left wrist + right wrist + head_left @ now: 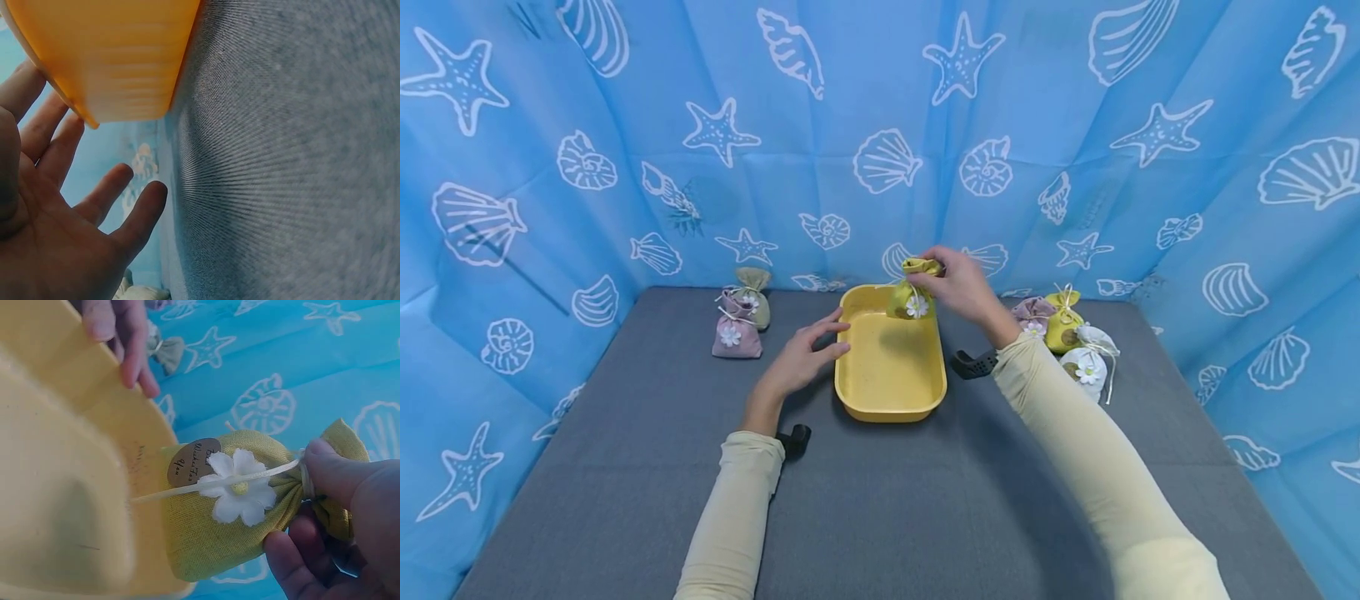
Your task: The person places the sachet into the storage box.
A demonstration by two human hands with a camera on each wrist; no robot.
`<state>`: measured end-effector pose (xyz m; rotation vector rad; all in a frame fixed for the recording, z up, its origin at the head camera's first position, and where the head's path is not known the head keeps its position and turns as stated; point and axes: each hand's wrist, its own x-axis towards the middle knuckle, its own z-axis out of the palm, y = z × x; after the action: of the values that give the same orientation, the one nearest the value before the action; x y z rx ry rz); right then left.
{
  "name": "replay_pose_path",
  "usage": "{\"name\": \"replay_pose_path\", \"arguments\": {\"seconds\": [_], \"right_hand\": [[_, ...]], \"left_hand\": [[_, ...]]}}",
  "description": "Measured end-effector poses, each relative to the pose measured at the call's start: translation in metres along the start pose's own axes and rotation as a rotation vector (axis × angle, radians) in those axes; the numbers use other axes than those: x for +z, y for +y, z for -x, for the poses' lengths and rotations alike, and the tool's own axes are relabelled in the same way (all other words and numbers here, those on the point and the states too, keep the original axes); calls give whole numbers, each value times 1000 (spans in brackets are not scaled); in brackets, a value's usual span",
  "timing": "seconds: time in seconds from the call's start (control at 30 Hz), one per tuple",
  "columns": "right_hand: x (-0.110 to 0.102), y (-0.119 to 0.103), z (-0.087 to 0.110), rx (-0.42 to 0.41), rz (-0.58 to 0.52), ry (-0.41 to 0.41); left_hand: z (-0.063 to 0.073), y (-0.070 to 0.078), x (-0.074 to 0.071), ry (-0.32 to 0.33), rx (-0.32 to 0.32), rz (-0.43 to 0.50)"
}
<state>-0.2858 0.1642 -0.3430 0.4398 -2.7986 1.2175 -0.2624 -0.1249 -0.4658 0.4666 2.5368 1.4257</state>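
My right hand [958, 287] pinches a yellow-green drawstring pouch [231, 506] by its tied neck. The pouch carries a white cloth flower [237, 487], a brown tag [194, 462] with handwriting-style print, and a pale cord. It hangs over the far right part of a yellow plastic tub [891, 411], whose floor shows nothing lying on it. At the tub's left rim my left hand [805, 358] rests its fingertips, the fingers spread and fairly straight. In the left wrist view, those fingers [62, 147] touch the rim near one corner.
Left of the tub stand a pink pouch [737, 337] and a grey-green pouch [760, 310]. On the right sit a mauve pouch [1032, 310], a yellow pouch [1062, 329] and a white pouch [1086, 367]. A blue seashell curtain [880, 208] borders the grey table [880, 500].
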Motion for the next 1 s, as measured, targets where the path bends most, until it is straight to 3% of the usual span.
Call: {"name": "replay_pose_path", "arguments": {"seconds": [0.23, 0.5, 0.83, 1.0], "right_hand": [[18, 14, -14, 21, 32, -50], [34, 28, -25, 44, 76, -107], [42, 36, -28, 88, 152, -203], [43, 37, -26, 99, 139, -204]], "left_hand": [[-2, -1, 1, -1, 38, -6], [-2, -2, 0, -2, 34, -7], [-2, -3, 1, 5, 19, -9], [-1, -1, 1, 10, 3, -12]]}}
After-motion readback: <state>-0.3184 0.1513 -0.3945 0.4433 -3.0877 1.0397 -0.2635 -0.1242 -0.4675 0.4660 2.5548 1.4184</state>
